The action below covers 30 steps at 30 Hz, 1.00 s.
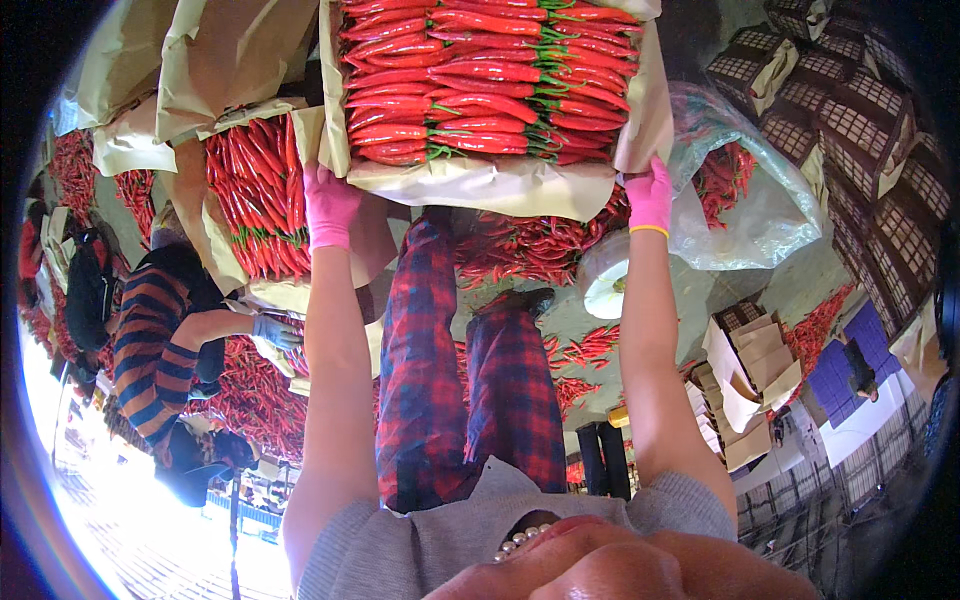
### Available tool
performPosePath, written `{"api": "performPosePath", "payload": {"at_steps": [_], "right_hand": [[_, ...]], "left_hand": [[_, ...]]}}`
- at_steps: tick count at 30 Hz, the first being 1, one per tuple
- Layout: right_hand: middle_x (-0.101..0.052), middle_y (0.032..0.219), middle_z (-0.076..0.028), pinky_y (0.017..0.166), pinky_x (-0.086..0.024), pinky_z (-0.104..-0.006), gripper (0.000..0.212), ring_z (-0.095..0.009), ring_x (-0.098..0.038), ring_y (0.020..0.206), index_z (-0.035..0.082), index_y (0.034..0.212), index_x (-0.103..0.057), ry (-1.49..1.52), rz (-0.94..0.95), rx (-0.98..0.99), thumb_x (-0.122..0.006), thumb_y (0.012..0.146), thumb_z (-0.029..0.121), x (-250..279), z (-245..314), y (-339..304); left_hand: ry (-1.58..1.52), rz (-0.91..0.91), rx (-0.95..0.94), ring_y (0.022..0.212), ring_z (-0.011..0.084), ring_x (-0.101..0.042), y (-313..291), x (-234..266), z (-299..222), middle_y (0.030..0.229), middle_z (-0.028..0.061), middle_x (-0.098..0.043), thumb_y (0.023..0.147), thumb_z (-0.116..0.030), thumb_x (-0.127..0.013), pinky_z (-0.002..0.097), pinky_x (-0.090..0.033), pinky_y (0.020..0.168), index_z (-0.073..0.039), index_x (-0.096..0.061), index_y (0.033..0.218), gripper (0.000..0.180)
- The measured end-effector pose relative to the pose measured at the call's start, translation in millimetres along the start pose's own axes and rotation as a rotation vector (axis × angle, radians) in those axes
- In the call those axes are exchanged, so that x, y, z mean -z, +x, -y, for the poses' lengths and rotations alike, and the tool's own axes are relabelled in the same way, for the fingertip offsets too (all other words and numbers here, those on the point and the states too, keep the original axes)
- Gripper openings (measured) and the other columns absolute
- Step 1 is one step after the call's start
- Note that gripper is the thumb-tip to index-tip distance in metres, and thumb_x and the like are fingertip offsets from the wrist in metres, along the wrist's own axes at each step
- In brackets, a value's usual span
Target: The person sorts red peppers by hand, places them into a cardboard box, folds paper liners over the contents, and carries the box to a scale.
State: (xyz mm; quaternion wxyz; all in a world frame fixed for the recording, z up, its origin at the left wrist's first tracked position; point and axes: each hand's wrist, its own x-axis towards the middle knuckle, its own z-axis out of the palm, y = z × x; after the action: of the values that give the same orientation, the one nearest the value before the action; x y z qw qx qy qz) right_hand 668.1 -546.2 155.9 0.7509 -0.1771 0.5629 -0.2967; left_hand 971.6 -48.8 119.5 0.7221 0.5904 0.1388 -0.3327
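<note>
Straight ahead is a paper-lined box (480, 188) packed with neat rows of red chili peppers (485, 80), their green stems meeting in lines. My left hand (330, 208), in a pink glove, grips its near left corner. At the near right corner my right hand (650, 195), in a matching glove with a yellow cuff, is closed on the box too. Both arms are stretched out, and the fingers are partly hidden by the paper edge. Just left of the box, close to my left hand, is another paper-lined box of chilies (258, 195).
Loose chilies (530, 245) lie heaped beneath the held box. A clear plastic bag (745, 225) is at right, near a white round tub (605, 280). Dark crates (850, 120) stack far right; open cartons (745, 370) stand below them. A co-worker in stripes (155, 335) bends at left.
</note>
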Motion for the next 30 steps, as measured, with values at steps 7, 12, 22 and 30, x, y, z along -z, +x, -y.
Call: {"api": "performPosePath", "payload": {"at_steps": [7,12,22,30], "right_hand": [[-0.063,0.114,-0.007,0.095,-0.049,-0.0383,0.04,-0.019,-0.062,0.102,0.003,0.122,-0.057,-0.194,0.252,0.254,-0.065,0.083,-0.002,-41.5,9.7,-93.5],[-0.065,0.099,0.0,0.069,-0.042,-0.0207,0.017,-0.01,-0.059,0.085,0.002,0.099,-0.068,-0.983,0.365,0.639,-0.07,0.082,0.002,-68.9,-16.0,-95.2],[-0.061,0.125,-0.012,0.102,-0.042,-0.0349,0.035,-0.02,-0.056,0.116,0.0,0.124,-0.059,-0.796,0.221,0.583,-0.048,0.099,0.022,-143.7,65.5,-73.9],[-0.043,0.142,-0.021,0.109,-0.034,-0.044,0.051,-0.037,-0.043,0.13,0.005,0.141,-0.041,-1.571,0.445,1.0,-0.049,0.095,0.026,-225.9,30.3,11.2]], "left_hand": [[-0.533,-0.36,-0.043,0.114,0.0318,-0.06,-15.4,-27.3,-65.3,0.125,0.0152,-0.063,0.09,-0.02,-0.064,0.0439,-0.048,0.1,-0.005,-0.062,0.122,0.035],[0.828,-0.151,-0.584,0.11,0.0299,-0.061,-75.1,-134.7,-97.8,0.111,0.0144,-0.065,0.077,0.003,-0.069,0.0427,-0.045,0.102,-0.006,-0.066,0.106,0.031],[1.141,0.014,-0.872,0.129,0.034,-0.046,7.5,-169.1,-190.6,0.139,0.0184,-0.05,0.085,-0.001,-0.058,0.0426,-0.034,0.111,-0.001,-0.054,0.132,0.047],[1.437,0.22,-1.213,0.129,0.0418,-0.041,51.1,-225.5,-105.7,0.142,0.0222,-0.043,0.086,-0.044,-0.055,0.0583,-0.027,0.107,-0.001,-0.047,0.135,0.065]]}}
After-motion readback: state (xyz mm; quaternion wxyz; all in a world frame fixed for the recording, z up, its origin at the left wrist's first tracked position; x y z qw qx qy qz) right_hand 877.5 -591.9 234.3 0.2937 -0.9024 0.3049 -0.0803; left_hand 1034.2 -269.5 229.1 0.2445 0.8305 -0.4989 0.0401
